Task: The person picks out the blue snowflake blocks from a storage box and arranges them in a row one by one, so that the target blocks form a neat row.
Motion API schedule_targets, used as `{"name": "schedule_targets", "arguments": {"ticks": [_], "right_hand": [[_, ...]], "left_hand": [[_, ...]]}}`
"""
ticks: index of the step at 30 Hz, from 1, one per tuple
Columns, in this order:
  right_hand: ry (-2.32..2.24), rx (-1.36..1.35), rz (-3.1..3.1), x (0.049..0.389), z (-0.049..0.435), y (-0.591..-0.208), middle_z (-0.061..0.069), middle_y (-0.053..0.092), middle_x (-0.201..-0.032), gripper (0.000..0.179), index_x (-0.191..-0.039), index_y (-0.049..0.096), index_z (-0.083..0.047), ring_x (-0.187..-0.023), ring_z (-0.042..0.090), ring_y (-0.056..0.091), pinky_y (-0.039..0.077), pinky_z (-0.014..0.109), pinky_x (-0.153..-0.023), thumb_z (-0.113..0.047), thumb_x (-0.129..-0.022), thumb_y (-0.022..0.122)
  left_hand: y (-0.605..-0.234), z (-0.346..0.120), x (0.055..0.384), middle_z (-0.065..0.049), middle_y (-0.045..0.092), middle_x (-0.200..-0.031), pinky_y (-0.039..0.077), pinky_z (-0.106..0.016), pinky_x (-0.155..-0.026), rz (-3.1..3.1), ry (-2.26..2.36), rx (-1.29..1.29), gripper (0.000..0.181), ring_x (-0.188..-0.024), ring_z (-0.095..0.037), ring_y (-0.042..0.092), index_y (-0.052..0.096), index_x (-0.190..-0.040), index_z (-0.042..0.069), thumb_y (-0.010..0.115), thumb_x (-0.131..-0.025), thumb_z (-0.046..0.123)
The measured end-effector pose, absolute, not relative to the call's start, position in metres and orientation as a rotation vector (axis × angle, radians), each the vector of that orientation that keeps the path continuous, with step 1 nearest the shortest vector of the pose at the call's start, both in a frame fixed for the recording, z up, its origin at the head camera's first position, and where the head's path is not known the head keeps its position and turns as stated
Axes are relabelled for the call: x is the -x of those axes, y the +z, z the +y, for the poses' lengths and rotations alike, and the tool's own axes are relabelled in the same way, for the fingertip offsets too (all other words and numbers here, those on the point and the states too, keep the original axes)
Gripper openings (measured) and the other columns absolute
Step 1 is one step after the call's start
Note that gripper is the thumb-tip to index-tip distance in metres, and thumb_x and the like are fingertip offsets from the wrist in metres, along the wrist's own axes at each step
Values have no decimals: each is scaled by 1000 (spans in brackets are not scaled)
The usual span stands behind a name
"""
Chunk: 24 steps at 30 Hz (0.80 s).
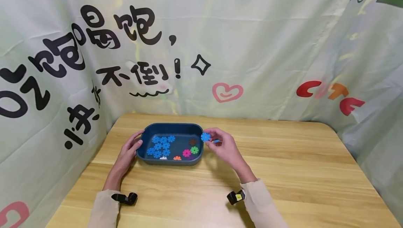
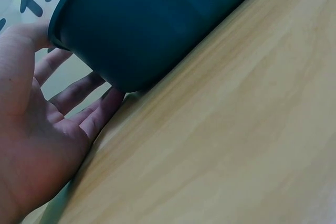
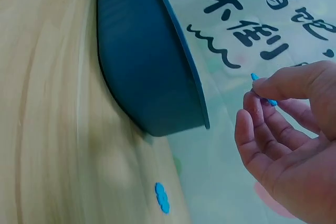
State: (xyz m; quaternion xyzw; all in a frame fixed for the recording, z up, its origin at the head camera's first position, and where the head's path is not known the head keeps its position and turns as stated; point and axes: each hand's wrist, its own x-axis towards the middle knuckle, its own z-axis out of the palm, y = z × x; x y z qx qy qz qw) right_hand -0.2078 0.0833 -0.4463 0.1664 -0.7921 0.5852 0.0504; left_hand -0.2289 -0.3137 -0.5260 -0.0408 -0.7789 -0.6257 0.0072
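A dark blue oblong bin (image 1: 170, 163) stands on the table with toothed plastic discs inside. Several blue discs (image 1: 165, 145) lie together at its left; pink (image 1: 186, 153), green (image 1: 194, 150) and brown (image 1: 192, 142) ones lie at its right. My left hand (image 1: 126, 152) rests against the bin's left end, thumb at the rim and spread fingers along the outer wall. Just beyond the right rim, my right hand (image 1: 225, 145) pinches a blue snowflake disc (image 1: 205, 137) between thumb and fingertip. Below that hand, another blue disc (image 3: 161, 198) lies on the table.
An orange disc (image 1: 177, 158) and a white one (image 1: 163, 158) show partly behind the bin's front wall. The wooden table (image 1: 299, 172) reaches back to a printed curtain (image 1: 261, 53), which also hangs along both sides. Each wrist wears a small black camera.
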Motion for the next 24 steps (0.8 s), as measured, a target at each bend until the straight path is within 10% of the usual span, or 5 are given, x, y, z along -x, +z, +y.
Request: {"name": "schedule_targets", "arguments": {"ticks": [10,18,24], "right_hand": [[1729,-477,-2444,217,94,-455,12,71,-101,36,-122,70,-1,-88,25,64,58,39,-80,8,-88,75],[1720,-369,-2481,223,103,-465,12,72,-104,38,-125,69,0,-91,25,64,57,37,-83,8,-88,75],[1689,-341,-2469,226,112,-471,14,70,-102,36,-123,68,3,-88,23,63,58,38,-82,8,-88,74]], "left_hand": [[-522,-316,235,-17,28,-165,27,-62,-116,-2426,-2073,147,55,-148,-39,29,36,-160,22,52,-109,35],[-517,-322,235,-17,24,-166,44,-19,-98,-2422,-2139,164,54,-145,-40,30,36,-160,19,51,-109,32],[-517,-324,233,-17,24,-165,45,-15,-95,-2423,-2141,163,53,-144,-38,30,39,-158,17,52,-109,31]]}}
